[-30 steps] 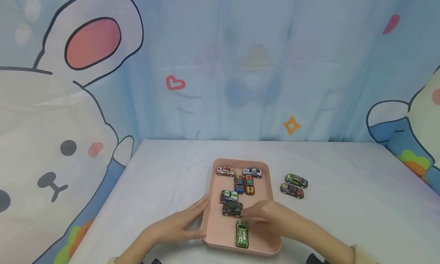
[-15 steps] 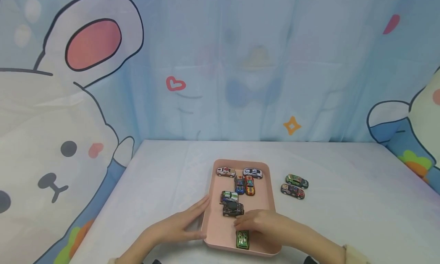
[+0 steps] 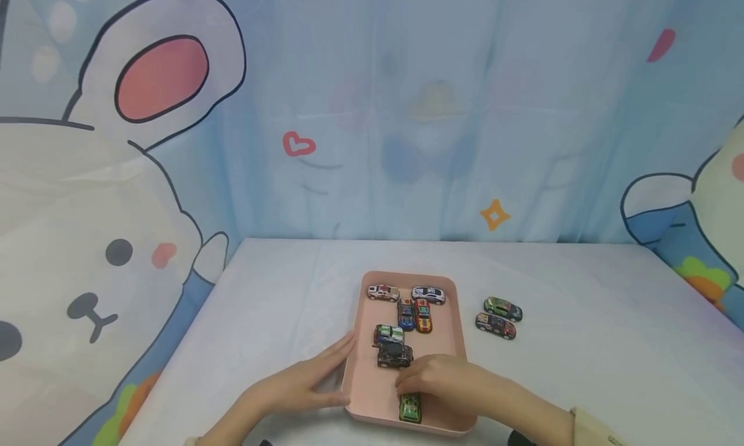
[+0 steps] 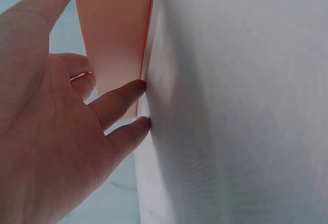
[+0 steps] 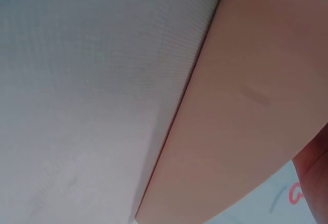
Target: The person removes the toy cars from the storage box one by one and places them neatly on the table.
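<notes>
In the head view, a pink tray holds several toy cars. My right hand reaches into its near part, fingers curled down on the far end of a green toy car and hiding that half. Just beyond the fingertips are a black toy car and a green-and-white one. My left hand rests against the tray's left side, fingers straight and spread. The left wrist view shows that hand beside the tray's outer wall. Only the right hand's edge appears in the right wrist view.
Farther up the tray stand a blue car and a red-yellow car side by side, with two white cars at the far end. Right of the tray, a green car and a dark car sit on the white tablecloth.
My right hand has moved from beside the black car toward the near end, onto the green car in the tray. The left hand stays at the tray's side.
</notes>
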`<action>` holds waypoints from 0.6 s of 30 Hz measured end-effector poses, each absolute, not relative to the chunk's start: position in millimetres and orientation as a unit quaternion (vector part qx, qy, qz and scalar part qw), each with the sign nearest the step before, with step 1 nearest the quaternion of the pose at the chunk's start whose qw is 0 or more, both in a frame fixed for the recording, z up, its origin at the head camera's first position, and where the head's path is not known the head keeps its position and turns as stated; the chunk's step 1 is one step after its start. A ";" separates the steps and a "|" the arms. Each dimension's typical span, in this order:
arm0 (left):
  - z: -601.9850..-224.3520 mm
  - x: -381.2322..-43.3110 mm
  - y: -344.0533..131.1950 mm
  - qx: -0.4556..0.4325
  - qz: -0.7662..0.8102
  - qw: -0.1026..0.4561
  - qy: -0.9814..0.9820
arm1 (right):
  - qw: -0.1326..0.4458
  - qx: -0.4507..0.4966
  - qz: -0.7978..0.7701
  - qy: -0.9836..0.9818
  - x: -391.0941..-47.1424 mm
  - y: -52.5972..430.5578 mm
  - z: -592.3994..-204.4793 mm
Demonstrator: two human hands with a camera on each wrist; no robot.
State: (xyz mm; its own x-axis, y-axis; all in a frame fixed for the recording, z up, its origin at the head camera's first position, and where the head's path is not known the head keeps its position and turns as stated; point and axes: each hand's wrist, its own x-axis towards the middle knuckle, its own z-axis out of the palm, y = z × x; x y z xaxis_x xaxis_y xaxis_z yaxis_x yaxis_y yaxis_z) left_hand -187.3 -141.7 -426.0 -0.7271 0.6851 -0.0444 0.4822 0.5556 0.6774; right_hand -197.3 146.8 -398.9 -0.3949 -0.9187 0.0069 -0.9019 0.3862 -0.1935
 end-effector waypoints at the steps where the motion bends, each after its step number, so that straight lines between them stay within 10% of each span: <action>1: -425.8 -187.3 -141.8 0.336 0.330 0.153 0.869 | 0.058 -0.539 -0.084 0.836 -197.3 146.0 -398.0; 18: -427.6 -187.4 -141.7 0.339 0.321 0.143 0.872 | 0.048 -0.483 -0.123 0.866 -197.4 149.7 -399.6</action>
State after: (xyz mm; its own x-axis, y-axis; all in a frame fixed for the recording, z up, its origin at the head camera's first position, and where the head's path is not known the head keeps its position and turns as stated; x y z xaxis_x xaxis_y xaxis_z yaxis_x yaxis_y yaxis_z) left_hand -187.4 -141.7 -427.6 -0.7285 0.6843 -0.0315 0.5003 0.5629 0.6579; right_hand -197.4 149.7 -399.6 -0.5295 -0.8475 0.0364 -0.8240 0.5037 -0.2594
